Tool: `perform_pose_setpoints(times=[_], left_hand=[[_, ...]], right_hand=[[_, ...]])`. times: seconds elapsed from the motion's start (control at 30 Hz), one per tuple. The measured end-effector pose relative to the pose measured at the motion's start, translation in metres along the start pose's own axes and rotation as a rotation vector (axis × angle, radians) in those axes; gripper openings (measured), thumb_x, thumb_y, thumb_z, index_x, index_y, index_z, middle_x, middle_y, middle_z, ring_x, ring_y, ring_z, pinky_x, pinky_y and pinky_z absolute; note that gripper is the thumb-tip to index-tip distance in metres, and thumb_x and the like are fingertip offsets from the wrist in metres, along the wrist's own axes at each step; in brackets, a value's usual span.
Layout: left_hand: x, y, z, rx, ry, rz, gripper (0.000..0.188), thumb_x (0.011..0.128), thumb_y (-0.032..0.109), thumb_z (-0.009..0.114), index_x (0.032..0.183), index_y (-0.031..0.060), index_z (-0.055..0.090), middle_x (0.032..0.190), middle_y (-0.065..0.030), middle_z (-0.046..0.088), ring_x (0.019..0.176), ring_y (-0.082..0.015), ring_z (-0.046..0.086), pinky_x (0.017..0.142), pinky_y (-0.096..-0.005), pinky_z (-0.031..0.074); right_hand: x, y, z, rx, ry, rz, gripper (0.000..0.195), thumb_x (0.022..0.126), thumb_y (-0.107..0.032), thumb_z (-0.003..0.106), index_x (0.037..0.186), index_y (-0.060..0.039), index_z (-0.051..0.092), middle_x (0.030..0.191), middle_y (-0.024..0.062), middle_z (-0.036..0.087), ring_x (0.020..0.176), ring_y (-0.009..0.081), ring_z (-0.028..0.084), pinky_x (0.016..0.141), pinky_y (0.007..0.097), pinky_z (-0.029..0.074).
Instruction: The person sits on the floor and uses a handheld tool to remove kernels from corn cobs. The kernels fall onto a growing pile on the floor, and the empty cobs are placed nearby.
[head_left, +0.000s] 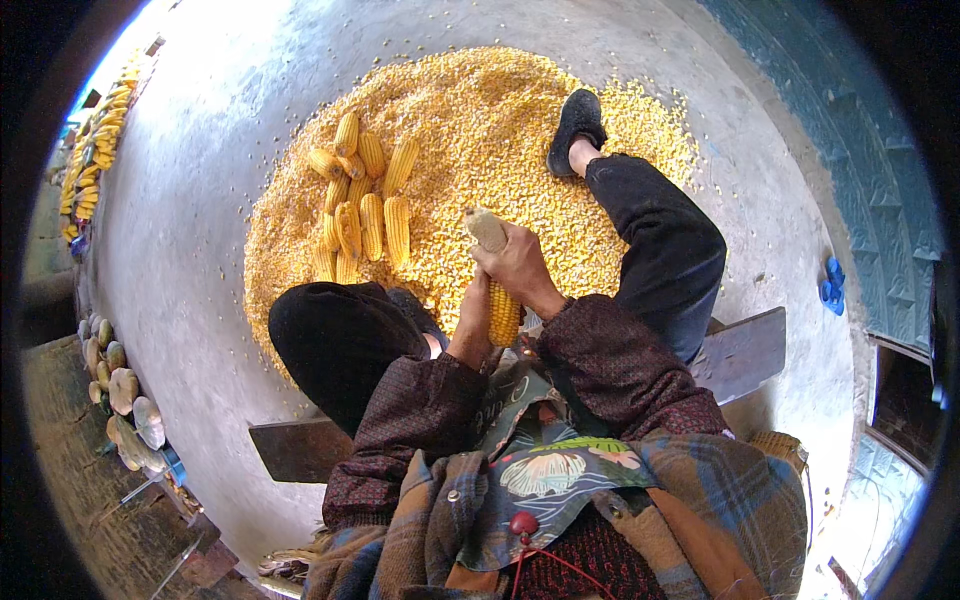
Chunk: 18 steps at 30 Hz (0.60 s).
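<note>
A pale, kernel-free corn cob (487, 228) sticks out above my right hand (521, 262), whose fingers wrap around it. Below that, a yellow ear of corn (504, 315) with its kernels on points down towards my lap. My left hand (471, 315) holds this ear from its left side. The hands meet, hiding the join, so I cannot tell whether cob and ear are one piece. Both are held above a broad heap of loose corn kernels (450, 120). On the heap's left part lies a pile of whole corn ears (372, 225).
My shoe (577, 129) rests on the heap's right part. A wooden bench (739, 356) shows on both sides of me. Pumpkins (124, 390) line the left edge; corn ears (97, 150) hang farther up. A blue object (832, 286) lies on the concrete floor (187, 247) at right.
</note>
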<state>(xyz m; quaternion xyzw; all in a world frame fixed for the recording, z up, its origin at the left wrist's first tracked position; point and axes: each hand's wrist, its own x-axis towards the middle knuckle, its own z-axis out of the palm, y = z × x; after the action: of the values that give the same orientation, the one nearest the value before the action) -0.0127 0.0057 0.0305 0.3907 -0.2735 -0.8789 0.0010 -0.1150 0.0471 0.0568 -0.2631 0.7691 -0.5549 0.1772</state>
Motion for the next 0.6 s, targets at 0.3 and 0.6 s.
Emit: perform_pose_setpoints(times=[0.3,0.6], left_hand=[[-0.013,0.01,0.016,0.035,-0.082,-0.055,0.063,0.096,0.061,0.035,0.108,0.0039,0.058,0.081,-0.0104,0.063,0.064,-0.0217,0.063,0.056,-0.0313,0.054],[-0.004,0.011,-0.003,-0.106,-0.166,0.032,0.063,0.097,0.062,0.033,0.116,0.0058,0.055,0.086,-0.009,0.064,0.071,-0.0239,0.064,0.059,-0.0358,0.055]], right_hand=[[0.019,0.007,-0.034,0.931,-0.176,0.538,0.02,0.09,-0.018,0.061,0.094,0.002,0.062,0.076,0.0093,0.067,0.071,0.0197,0.068,0.069,0.0341,0.056],[-0.002,-0.014,-0.013,0.329,-0.253,0.109,0.027,0.082,-0.023,0.066,0.095,0.0002,0.066,0.083,0.0104,0.069,0.076,0.0216,0.067,0.069,0.0335,0.051]])
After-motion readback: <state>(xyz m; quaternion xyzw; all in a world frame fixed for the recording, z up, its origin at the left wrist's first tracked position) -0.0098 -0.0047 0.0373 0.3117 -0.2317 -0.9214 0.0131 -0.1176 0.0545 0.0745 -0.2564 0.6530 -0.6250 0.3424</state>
